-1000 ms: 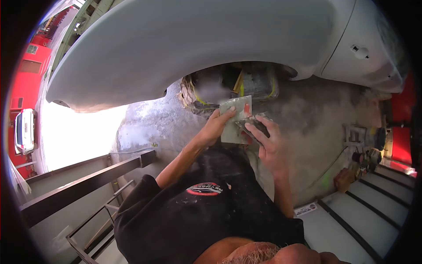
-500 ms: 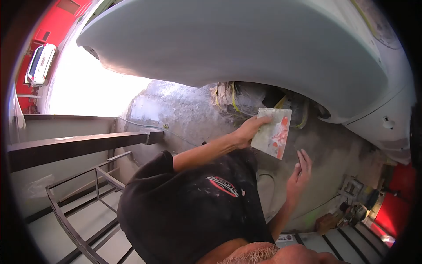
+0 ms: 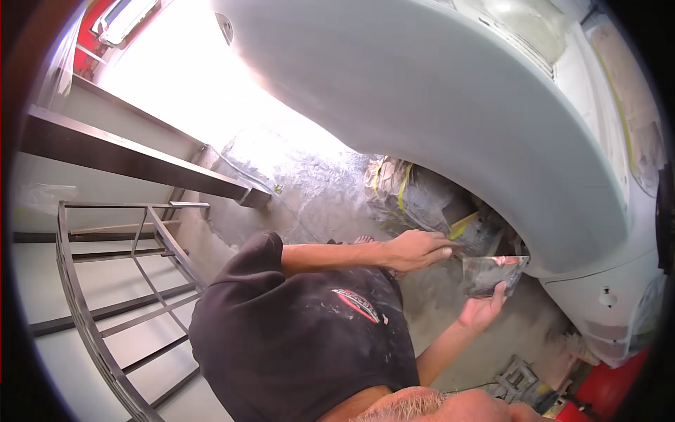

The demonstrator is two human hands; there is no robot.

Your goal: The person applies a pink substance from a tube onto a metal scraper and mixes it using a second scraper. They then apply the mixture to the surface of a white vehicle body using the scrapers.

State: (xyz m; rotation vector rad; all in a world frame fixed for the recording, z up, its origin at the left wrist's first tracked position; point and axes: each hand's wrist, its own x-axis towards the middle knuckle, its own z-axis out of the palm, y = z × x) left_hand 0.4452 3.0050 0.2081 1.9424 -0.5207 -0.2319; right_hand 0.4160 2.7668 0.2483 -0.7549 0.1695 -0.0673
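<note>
My right hand (image 3: 484,308) grips a flat square mixing board (image 3: 492,278) by its lower edge, with the thumb against its face. The board is tilted; its near face is smeared dark grey, and pinkish-red paste shows along the far edge. Just left of the board is my left hand (image 3: 416,250), palm down, fingers bent and pressed together. Whatever may be between those fingertips is too small to make out. Above both hands curves a large grey-primed car body panel (image 3: 436,105), apart from them.
Beneath the panel sits a bundle wrapped in plastic and yellow tape (image 3: 408,193). A metal beam (image 3: 140,155) and a metal frame (image 3: 105,309) stand on the left. Tools (image 3: 520,380) lie on the floor at lower right, near a red object (image 3: 608,387).
The mixing board has passed from my left hand to my right hand and is now lower and farther right. My view has turned, so the panel slants down to the right.
</note>
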